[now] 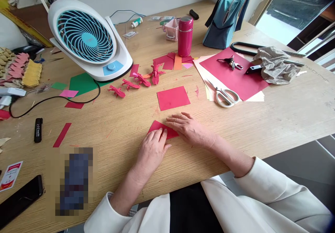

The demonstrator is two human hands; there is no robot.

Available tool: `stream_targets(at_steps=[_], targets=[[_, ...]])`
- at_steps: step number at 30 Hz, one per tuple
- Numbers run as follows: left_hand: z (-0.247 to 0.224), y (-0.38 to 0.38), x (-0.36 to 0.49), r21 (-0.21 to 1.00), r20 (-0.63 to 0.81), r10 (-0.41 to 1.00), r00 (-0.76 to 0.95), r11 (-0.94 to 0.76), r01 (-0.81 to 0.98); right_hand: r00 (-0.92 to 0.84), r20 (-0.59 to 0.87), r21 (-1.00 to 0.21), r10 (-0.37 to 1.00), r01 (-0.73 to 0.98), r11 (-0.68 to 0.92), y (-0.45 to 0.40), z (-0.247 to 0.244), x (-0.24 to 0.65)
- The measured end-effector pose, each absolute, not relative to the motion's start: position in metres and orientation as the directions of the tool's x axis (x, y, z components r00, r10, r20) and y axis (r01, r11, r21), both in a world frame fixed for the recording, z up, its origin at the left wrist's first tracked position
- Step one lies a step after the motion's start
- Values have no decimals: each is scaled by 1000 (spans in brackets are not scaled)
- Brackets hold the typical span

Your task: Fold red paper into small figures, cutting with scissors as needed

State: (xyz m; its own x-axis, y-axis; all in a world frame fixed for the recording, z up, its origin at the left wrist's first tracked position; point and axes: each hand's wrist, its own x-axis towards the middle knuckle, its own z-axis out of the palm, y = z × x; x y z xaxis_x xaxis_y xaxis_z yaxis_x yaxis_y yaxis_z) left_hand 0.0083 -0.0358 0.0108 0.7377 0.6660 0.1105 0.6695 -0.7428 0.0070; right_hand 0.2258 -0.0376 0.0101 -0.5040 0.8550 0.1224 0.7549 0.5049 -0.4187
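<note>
A small red sheet of paper (171, 132) lies on the table in front of me, apparently folded, partly hidden under both hands. My left hand (154, 145) presses on its left part, fingers lying on the paper and thumb apart. From the right, my right hand (192, 130) rests across its right end with the fingers stretched out flat. Just beyond lies a separate red paper rectangle (173, 98), flat and untouched. Several folded red paper figures (143, 79) stand in a row farther back to the left.
A white fan (89, 41) stands at back left. Scissors (226, 97) lie right, beside a large red sheet (232, 73). A pink flask (185, 35) and a blue bag (222, 16) stand behind. A black marker (38, 130) and a phone (22, 201) lie left.
</note>
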Motion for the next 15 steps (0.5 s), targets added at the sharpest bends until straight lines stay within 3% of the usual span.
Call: stream_targets(at_steps=[8,15], targets=[[15,-50,17,-52,15,720,694,-692,720,-579,125,-443,806,694,567,-40,6,238],[13,-58,21,-64,-7,739,674,-673,737,-584,68,-311,809,758,573,-29,10,224]])
